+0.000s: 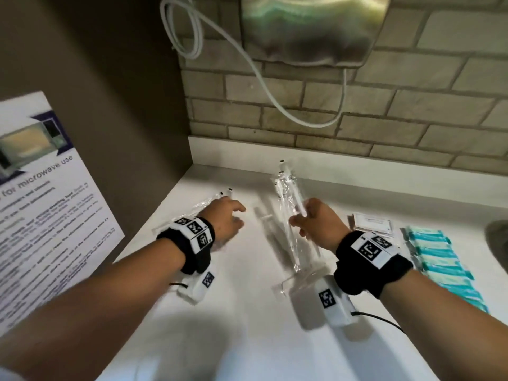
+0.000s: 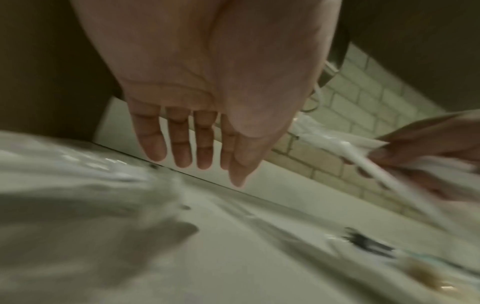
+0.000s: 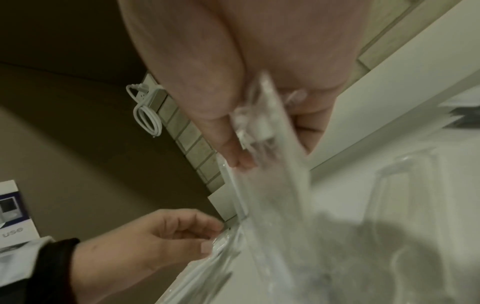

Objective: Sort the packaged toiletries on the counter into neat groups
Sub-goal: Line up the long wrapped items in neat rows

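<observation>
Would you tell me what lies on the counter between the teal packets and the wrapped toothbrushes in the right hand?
In the head view, a small stack of flat white packets lies there, just left of the teal packets, beyond the right hand holding the wrapped toothbrushes.

Blurred past reading in both wrist views: the clear packets (image 2: 72, 170) on the table (image 2: 259, 257) beneath the left hand (image 2: 207, 86), and the dark and brownish things (image 2: 389, 253) toward the table's right side. Cut off at the right edge of the head view, a dark rounded shape (image 1: 499, 240) on the table, unidentifiable; hidden partly under the right wrist there, the near end of the wrapped toothbrush (image 1: 288, 207) pinched by the right hand (image 1: 319, 224). Too smeared to read, the small print of the microwave poster (image 1: 49, 215), cut by the left edge, and the label on the white sachets (image 1: 372, 222).
</observation>
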`<state>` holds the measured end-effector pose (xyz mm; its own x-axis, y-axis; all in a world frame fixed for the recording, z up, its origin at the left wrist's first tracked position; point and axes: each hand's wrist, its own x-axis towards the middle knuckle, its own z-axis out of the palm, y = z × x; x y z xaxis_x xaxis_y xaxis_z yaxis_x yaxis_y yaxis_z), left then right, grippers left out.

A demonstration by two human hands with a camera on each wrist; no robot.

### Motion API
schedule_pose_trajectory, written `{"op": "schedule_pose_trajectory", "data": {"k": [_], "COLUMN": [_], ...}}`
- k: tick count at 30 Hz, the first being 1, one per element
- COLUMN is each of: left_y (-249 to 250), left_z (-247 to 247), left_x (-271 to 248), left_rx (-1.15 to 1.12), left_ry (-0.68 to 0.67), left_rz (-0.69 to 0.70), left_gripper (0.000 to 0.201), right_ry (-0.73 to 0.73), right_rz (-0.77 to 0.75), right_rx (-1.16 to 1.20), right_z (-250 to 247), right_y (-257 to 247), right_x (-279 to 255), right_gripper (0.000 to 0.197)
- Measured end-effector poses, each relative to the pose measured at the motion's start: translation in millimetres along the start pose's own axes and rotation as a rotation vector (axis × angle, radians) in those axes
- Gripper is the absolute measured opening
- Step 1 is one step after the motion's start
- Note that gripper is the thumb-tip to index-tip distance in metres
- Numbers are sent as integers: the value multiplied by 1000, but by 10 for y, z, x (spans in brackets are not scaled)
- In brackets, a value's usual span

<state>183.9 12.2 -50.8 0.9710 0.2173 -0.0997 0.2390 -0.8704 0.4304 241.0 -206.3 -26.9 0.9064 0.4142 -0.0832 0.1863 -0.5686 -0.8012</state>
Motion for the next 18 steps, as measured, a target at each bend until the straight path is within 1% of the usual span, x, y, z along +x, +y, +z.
{"op": "schedule_pose_trajectory", "data": {"k": [2, 3, 5, 7, 8, 9, 10, 11, 14, 17, 18], "left_y": [-294, -391, -533, -631, -648, -660, -634, -610, -563, -592, -617], "left_z": [-172, -202, -192, -121, -87, -73, -72, -70, -93, -138, -155], "left_x": [1, -11, -26, -33, -21, -16, -14, -20, -55, -64, -71], "left_rx": [115, 166, 237, 250, 240, 228, 226, 226, 210, 147, 130], "left_ry": [0, -37, -134, -156, -149, -136, -130, -131, -169, -237, -251], "left_rz": [-153, -208, -277, -305, -307, -303, -296, -293, -319, -370, -383], "left_gripper": [34, 35, 46, 57, 56, 48, 36, 29, 29, 28, 28], "right_ry": [-29, -38, -51, -58, -59, -63, -65, -69, -82, -99, -100], "right_rz": [-6, -6, -9, 1, 13, 25, 40, 53, 121, 241, 275], "right_rx": [8, 7, -3, -3, -8, -18, -28, -29, -32, -82, -85], "right_z": [150, 211, 328, 426, 467, 517, 557, 602, 774, 938, 992], "right_y": [-49, -70, -122, -187, -208, -235, -258, -290, -383, -428, -438], "right_x": [50, 73, 145, 213, 254, 297, 337, 372, 472, 555, 579], "right_gripper": [19, 18, 17, 16, 16, 16, 15, 13, 12, 11, 19]}}
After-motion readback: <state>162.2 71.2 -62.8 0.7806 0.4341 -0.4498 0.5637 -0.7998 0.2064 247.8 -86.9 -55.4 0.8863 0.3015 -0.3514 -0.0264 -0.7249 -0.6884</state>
